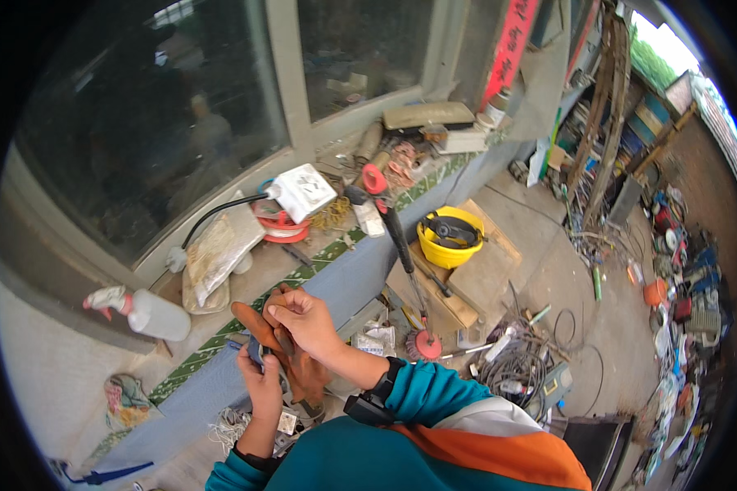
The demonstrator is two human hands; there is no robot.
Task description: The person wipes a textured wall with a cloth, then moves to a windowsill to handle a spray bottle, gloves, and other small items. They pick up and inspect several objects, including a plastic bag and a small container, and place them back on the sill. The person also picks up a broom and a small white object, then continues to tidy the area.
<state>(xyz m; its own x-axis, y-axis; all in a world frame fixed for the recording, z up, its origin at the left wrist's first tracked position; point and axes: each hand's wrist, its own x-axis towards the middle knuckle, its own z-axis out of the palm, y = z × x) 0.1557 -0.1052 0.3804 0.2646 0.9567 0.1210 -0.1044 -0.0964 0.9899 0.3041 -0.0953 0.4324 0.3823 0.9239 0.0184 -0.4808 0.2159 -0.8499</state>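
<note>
The right hand (309,326) pinches a soft, brown, leathery work glove (305,372); the left hand (259,380) has fingers closed on it, near a green-and-white patterned ledge edge (187,370)

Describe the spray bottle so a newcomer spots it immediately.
Find the large window, then the green-edged ledge below it. Near the ledge's left end, beside a pale package, sits the whitish spray bottle; only it has a reddish trigger.

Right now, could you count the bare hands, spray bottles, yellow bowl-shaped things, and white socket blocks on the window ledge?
Bare hands: 2, left hand and right hand
Spray bottle: 1
Yellow bowl-shaped thing: 1
White socket block on the ledge: 1
Total: 5
</note>
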